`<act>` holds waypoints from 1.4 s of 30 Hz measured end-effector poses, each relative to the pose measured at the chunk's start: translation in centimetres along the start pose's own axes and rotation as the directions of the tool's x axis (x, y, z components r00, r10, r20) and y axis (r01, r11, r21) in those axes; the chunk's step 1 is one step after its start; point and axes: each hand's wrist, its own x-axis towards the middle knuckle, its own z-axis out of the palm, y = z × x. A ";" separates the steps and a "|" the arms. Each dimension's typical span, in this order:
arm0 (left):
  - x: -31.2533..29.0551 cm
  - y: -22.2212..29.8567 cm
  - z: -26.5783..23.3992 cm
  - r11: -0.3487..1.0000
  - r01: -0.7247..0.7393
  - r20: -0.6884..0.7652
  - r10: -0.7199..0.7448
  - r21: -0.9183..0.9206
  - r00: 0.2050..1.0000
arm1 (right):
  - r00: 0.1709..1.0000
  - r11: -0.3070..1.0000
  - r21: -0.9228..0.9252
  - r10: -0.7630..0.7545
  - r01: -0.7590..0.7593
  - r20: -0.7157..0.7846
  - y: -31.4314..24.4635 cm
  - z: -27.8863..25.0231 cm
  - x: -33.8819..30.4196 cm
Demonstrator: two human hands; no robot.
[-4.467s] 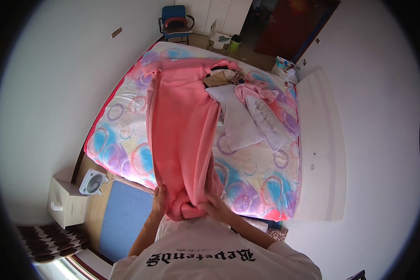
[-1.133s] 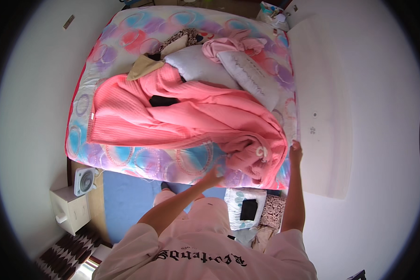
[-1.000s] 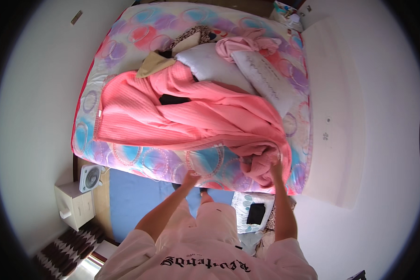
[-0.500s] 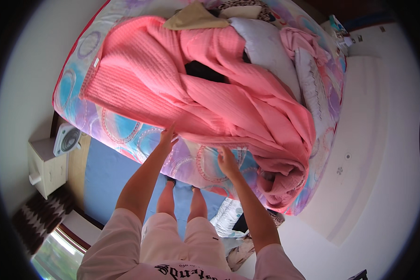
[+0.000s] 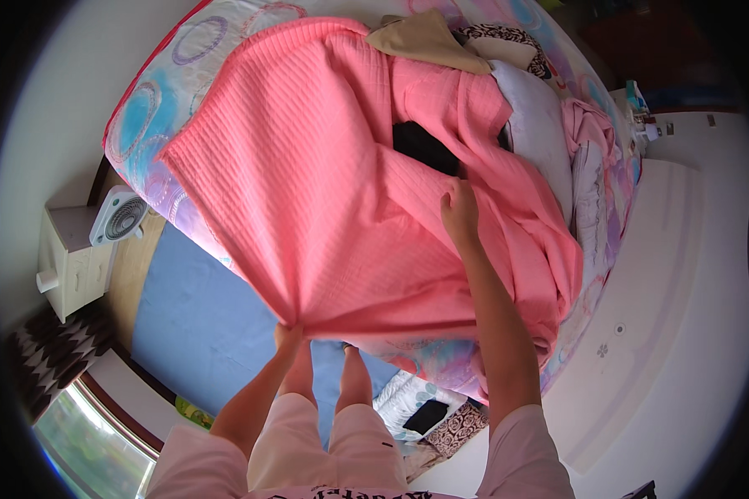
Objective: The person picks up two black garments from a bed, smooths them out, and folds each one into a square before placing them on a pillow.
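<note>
2 hands (image 5: 460,212) at pink blkt (image 5: 308,183), L (image 5: 288,335) gripping edge.

Bed (image 5: 141,125): before you, reaching across to your right.
Blanket (image 5: 300,166): spread over the bed, its near edge drawn toward you.
Left hand (image 5: 289,334): at that near edge, in front of your legs.
Right hand (image 5: 460,212): over the blanket, farther out.
Pillow (image 5: 541,133): right of the blanket.
Folded cloth (image 5: 429,41): on the blanket's far edge.
Mat (image 5: 195,299): on the floor, left of your legs.
Fan (image 5: 121,218): left of the bed, just beside the cabinet (image 5: 79,258); you can't quite tell what it stands on.
Board (image 5: 632,308): beyond the bed's right side.
</note>
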 end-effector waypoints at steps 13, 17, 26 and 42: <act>-5.9 7.4 -0.2 0.900 -0.392 -0.401 0.435 0.188 0.806 | 0.859 0.960 -0.246 0.234 -0.131 0.455 -0.8 10.4 -7.1; -7.9 17.4 2.3 0.570 -0.779 -0.126 0.820 0.261 0.558 | 0.804 0.946 -0.257 0.306 -0.197 0.510 -1.5 8.5 -3.3; -0.5 21.8 10.9 0.326 -0.854 0.454 0.739 0.405 0.497 | 0.826 0.851 -0.156 0.525 -0.502 0.206 -0.3 8.9 -2.2; -11.7 23.0 9.5 0.513 0.515 0.727 0.466 -0.686 0.504 | 0.693 -0.833 0.453 0.123 -0.316 0.710 -7.9 -5.6 -23.4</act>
